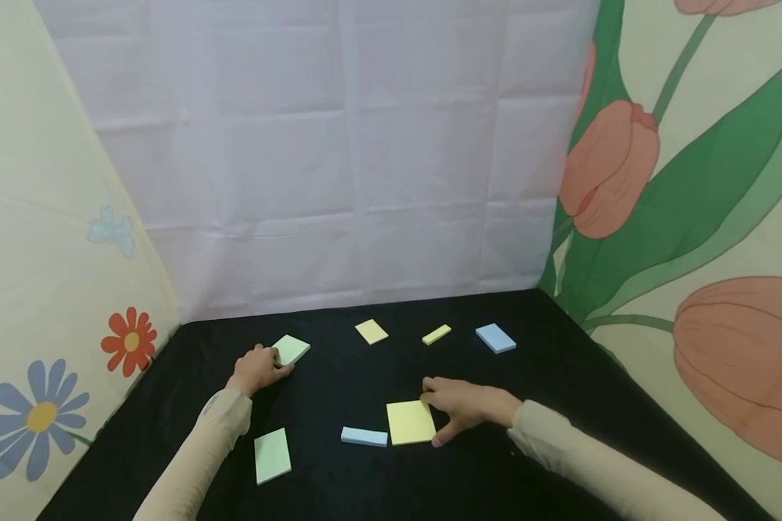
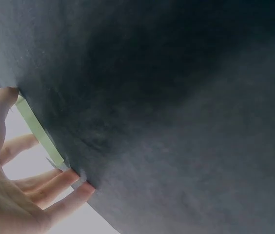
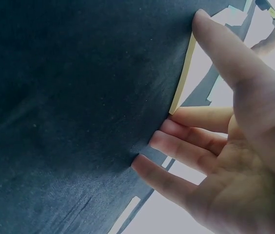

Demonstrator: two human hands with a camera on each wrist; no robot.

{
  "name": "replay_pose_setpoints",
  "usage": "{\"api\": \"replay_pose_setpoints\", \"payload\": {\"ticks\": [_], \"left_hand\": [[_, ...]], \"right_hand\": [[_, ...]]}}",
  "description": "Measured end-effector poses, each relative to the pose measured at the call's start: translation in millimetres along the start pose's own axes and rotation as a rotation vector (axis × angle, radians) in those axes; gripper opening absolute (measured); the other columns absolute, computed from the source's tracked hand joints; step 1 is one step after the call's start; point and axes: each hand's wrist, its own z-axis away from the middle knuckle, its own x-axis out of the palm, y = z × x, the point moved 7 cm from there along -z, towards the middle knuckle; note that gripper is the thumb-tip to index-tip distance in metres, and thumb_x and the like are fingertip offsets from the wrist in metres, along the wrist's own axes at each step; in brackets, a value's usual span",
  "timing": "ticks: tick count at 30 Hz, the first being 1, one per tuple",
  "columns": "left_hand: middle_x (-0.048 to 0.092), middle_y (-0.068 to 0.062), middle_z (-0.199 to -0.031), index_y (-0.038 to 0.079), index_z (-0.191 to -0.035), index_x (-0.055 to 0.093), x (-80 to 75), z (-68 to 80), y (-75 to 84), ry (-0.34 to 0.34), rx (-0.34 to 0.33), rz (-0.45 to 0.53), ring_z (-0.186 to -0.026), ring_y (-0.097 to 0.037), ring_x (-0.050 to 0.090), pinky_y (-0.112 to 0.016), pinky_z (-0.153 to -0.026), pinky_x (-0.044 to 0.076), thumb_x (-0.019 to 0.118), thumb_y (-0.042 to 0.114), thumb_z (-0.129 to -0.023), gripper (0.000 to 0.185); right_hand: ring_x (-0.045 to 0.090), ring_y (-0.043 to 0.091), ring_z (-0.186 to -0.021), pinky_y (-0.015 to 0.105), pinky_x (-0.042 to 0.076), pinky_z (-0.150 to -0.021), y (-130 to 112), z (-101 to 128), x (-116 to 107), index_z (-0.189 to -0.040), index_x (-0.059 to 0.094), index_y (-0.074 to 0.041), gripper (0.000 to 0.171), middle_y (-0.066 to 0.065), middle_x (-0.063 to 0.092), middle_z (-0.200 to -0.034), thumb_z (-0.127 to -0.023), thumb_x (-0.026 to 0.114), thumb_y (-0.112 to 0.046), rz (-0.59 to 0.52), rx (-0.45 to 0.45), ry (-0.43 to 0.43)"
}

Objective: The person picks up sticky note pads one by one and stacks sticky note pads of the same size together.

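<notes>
1. While both forearms reach in from the near edge, the black tabletop carries seven sticky-note pads, walled on the left, far and right sides by hanging cloths.
2. The left hand lies at the left-centre of the cloth, its fingertips touching the near-left edge of a pale green pad. In the left wrist view the thumb sits at one end of the pad's thin edge and the other fingers at the other end, gently spread (whether they actually pinch it cannot be told).
3. The right hand rests near the centre, fingers loosely spread, thumb and fingertips against the right edge of a large yellow pad lying flat.
4. Just left of that yellow pad, almost touching, lies a narrow blue pad; further left, near the left forearm, lies a second green pad.
5. Along the far side sit a small yellow pad, a narrow yellow-green pad and a blue pad, well apart from each other.
6. Open black cloth lies between the two hands and across the right side, up to the tulip-printed cloth.
</notes>
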Motion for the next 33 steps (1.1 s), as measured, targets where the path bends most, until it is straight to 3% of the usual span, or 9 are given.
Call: {"api": "replay_pose_setpoints", "payload": {"ticks": [4,9,14,16,20,25,30,33], "left_hand": [[0.057,-0.015,-0.088,-0.003,-0.099,0.068,-0.1,-3.9,-2.5,-0.019,-0.008,0.013,-0.077,-0.027,0.053,-0.048,-0.070,0.048,0.071,0.039,-0.089,0.043],[0.059,-0.013,-0.089,-0.002,-0.098,0.065,3.6,-7.9,-6.7,-0.070,-0.004,0.033,-0.077,-0.026,0.053,-0.047,-0.072,0.047,0.071,0.038,-0.089,0.042],[0.059,-0.014,-0.087,-0.004,-0.102,0.061,4.1,-12.3,-5.1,-0.062,0.034,0.025,-0.078,-0.028,0.053,-0.047,-0.071,0.047,0.072,0.035,-0.088,0.042],[0.057,-0.016,-0.088,-0.004,-0.105,0.059,3.9,-13.6,-3.9,-0.060,0.039,0.021,-0.080,-0.030,0.053,-0.049,-0.071,0.046,0.071,0.035,-0.089,0.044],[0.056,-0.020,-0.094,-0.006,-0.112,0.054,4.3,-13.2,-3.7,-0.080,0.020,0.020,-0.086,-0.034,0.052,-0.051,-0.073,0.045,0.070,0.036,-0.090,0.050],[0.055,-0.023,-0.102,-0.009,-0.126,0.049,1.9,-7.9,-2.9,-0.105,0.017,0.021,-0.091,-0.036,0.052,-0.054,-0.076,0.045,0.070,0.045,-0.090,0.068],[0.054,-0.021,-0.099,-0.004,-0.113,0.051,-4.1,-3.2,0.0,-0.112,0.080,0.021,-0.087,-0.033,0.052,-0.052,-0.074,0.046,0.072,0.044,-0.088,0.057],[0.054,-0.019,-0.097,-0.001,-0.107,0.051,-3.8,-2.8,-1.6,-0.108,0.104,0.026,-0.085,-0.031,0.052,-0.051,-0.073,0.046,0.074,0.040,-0.088,0.051]], "right_hand": [[0.046,0.006,-0.089,0.025,0.044,-0.071,2.2,-1.6,3.9,-0.122,0.060,-0.020,0.077,-0.008,0.046,-0.114,-0.073,0.063,-0.078,0.000,-0.022,0.010],[0.047,0.009,-0.089,0.028,0.044,-0.072,-22.2,5.8,-10.1,-0.121,0.062,-0.013,0.070,-0.003,0.047,-0.111,-0.079,0.068,-0.069,0.009,-0.026,0.012],[0.046,0.008,-0.088,0.027,0.045,-0.073,-38.7,13.7,-28.4,-0.119,0.063,-0.011,0.069,-0.004,0.047,-0.109,-0.078,0.071,-0.067,0.004,-0.004,0.005],[0.047,0.008,-0.088,0.028,0.045,-0.074,-38.2,13.7,-31.5,-0.119,0.063,-0.013,0.071,-0.005,0.047,-0.109,-0.075,0.074,-0.067,-0.004,0.023,-0.005],[0.046,0.007,-0.087,0.026,0.044,-0.073,-19.2,7.1,-14.7,-0.119,0.062,-0.015,0.074,-0.007,0.046,-0.109,-0.073,0.069,-0.074,0.006,-0.002,0.024],[0.046,0.008,-0.088,0.027,0.045,-0.074,-16.5,5.1,-10.3,-0.119,0.062,-0.015,0.075,-0.006,0.046,-0.110,-0.073,0.069,-0.074,0.010,0.002,0.014],[0.046,0.007,-0.088,0.025,0.045,-0.076,-44.8,17.0,-38.7,-0.118,0.063,-0.012,0.066,-0.006,0.047,-0.108,-0.075,0.078,-0.061,0.004,0.046,-0.006],[0.045,0.006,-0.089,0.024,0.044,-0.076,-41.0,16.6,-35.4,-0.119,0.063,-0.013,0.068,-0.007,0.046,-0.108,-0.075,0.075,-0.065,-0.003,0.050,-0.006]]}}
